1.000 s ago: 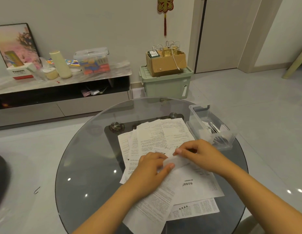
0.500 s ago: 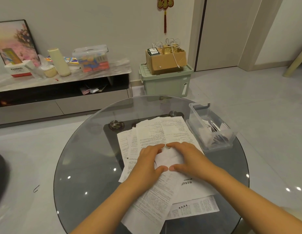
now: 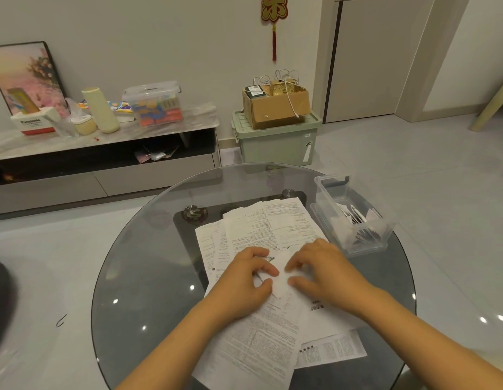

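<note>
A loose pile of printed paper sheets (image 3: 272, 226) lies on a round glass table (image 3: 149, 249). On top of the pile, between my hands, sits a small white folded slip (image 3: 281, 277). My left hand (image 3: 241, 282) holds the slip's left edge between curled thumb and forefinger. My right hand (image 3: 326, 271) holds its right edge the same way, fingertips down on the paper. The two hands are a few centimetres apart, and most of the slip is hidden under them.
A clear plastic box (image 3: 323, 190) with several folded slips stands at the table's right edge, close to my right hand. Beyond the table are a low cluttered TV bench (image 3: 104, 175) and a green storage bin (image 3: 275, 144) carrying a cardboard box (image 3: 275, 108).
A second ago my hands stretched a strip of paper out sideways. They then came together, folding it small, and now hold it low on the pile.
</note>
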Motion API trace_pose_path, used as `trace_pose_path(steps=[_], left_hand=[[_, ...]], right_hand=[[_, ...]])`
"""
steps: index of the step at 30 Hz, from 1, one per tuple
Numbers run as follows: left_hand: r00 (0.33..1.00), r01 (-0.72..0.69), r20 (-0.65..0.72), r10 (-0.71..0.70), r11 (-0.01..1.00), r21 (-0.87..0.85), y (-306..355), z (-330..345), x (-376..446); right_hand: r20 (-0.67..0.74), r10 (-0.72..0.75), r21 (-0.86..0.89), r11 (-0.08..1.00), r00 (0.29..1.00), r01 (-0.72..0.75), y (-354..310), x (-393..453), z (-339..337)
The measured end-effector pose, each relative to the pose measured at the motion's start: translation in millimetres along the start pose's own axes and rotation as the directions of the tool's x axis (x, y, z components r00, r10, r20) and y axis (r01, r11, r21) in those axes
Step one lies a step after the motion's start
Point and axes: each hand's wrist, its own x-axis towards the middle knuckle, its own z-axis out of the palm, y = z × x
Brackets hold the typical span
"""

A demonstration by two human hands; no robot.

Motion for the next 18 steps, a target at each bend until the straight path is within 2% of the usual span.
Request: trace_pose_path(steps=[3,7,13,18], left_hand=[[0.998,-0.008,0.063,0.008,1.000,0.012,3,-4,-2],[0.993,-0.007,0.116,0.006,1.000,0.010,4,-6,-2],[0.997,-0.016,0.074,0.021,0.998,-0.061,3,-7,-2],[0.999,-0.029,-0.034,0.025,0.993,-0.112,3,-6,-2]], right_hand=[[0.084,-0.009,-0.017,1.000,0.996,0.011,-8,-9,1],[0.064,0.005,-0.081,0.997,0.998,0.000,-13,-10,1],[0.024,-0.010,-0.051,0.999,1.000,0.011,-17,-12,1],[0.018,0.027,-0.024,0.999,0.999,-0.026,-15,-9,-5]])
